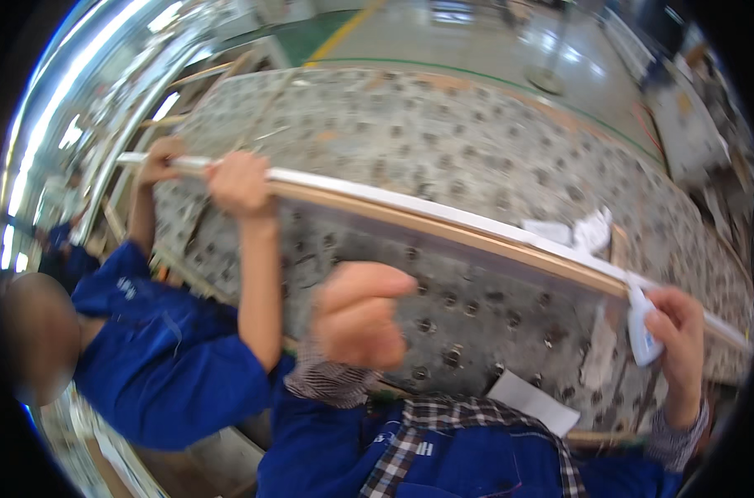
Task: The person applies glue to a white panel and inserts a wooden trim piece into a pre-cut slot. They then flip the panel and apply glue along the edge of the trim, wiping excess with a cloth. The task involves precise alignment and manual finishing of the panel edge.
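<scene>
My right hand (680,328) grips a small white squeeze bottle (642,332), its narrow tip up against the long strip near the strip's right end. The strip (443,217) is white on its far face, with a tan wooden-looking edge (477,241) on the near side. My left hand (362,315) is raised in front of the strip, apart from it, with its fingers curled closed and slightly blurred; nothing shows in it. At the left, a co-worker's two hands (242,184) hold the strip's other end.
Beneath the strip spreads a large grey worktable (352,116) covered in dark round spots. Crumpled white paper (591,231) lies beyond the strip, and a white sheet (533,402) lies near me. The co-worker in a blue shirt (169,349) stands close on my left.
</scene>
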Available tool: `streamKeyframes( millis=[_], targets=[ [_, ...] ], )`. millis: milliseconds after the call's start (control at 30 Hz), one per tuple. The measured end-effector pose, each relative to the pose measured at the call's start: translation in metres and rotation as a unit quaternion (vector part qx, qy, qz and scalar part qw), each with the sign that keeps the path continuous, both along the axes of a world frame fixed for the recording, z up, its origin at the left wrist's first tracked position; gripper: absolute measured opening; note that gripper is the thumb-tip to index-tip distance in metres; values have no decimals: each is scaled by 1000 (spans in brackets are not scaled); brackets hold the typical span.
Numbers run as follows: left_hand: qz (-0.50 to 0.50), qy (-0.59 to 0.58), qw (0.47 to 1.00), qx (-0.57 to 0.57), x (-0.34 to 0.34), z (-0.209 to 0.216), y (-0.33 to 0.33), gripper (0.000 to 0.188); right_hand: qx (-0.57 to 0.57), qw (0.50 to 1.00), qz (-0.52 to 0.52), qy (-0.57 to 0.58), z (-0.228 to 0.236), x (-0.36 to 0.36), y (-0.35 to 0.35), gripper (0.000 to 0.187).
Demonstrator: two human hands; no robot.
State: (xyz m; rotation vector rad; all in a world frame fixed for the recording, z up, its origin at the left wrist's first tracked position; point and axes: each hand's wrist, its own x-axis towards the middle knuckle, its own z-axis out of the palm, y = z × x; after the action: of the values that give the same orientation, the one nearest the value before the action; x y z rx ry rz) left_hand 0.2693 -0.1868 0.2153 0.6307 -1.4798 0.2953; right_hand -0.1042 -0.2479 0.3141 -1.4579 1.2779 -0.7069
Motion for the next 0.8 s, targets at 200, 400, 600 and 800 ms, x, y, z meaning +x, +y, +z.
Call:
streamKeyframes(
  millis=[200, 400, 600, 800],
  targets=[
    [173, -107, 939, 277, -2, -100, 40, 5, -30, 998, 24, -48, -10, -5, -3, 28],
    [240, -34, 961, 131, -7, 38, 24, 16, -6, 972, 90, -217, -23, -10, -14, 29],
    [-90, -197, 880, 423, -120, 163, -173, 22, -168, 937, -42, -303, -60, -55, 1, 31],
    [-111, -714, 547, 423, -213, 34, -307, 45, -255, 897, -106, -346, -69, -69, 5, 35]
  ],
)
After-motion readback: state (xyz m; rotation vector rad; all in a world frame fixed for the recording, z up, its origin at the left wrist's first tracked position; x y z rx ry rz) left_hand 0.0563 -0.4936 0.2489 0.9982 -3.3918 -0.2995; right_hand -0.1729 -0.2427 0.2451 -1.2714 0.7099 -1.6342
